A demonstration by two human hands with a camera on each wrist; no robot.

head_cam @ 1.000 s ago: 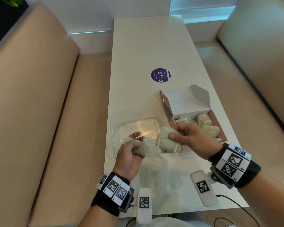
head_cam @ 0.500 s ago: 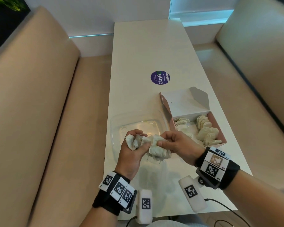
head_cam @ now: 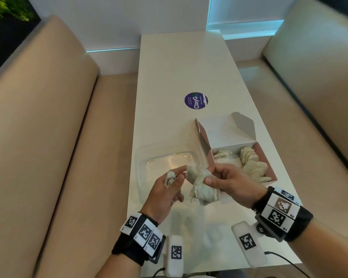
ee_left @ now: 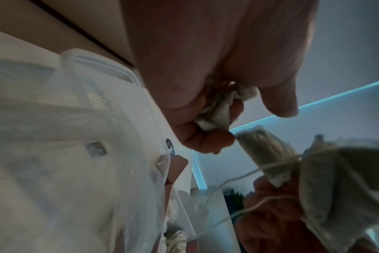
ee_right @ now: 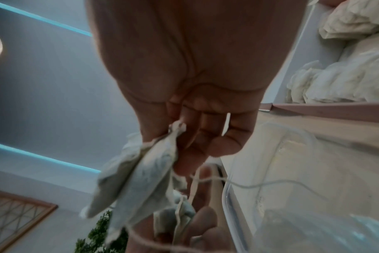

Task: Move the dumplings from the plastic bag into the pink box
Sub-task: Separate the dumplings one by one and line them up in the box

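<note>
The two hands, pressed together half a second ago, have drawn apart just in front of the pink box (head_cam: 269,169). The right hand (head_cam: 232,184) now pinches a pale dumpling bundle (head_cam: 204,190) between thumb and fingers, held above the table (head_cam: 179,67) at the box's near-left corner. The left hand (head_cam: 166,192), farther left of the box, curls its fingers round a small crumpled scrap (head_cam: 170,178). More dumplings (head_cam: 253,163) lie inside the open box. A clear plastic container (head_cam: 165,163) sits touching the box's left wall, and the thin plastic bag (head_cam: 205,223) droops below the bundle.
</note>
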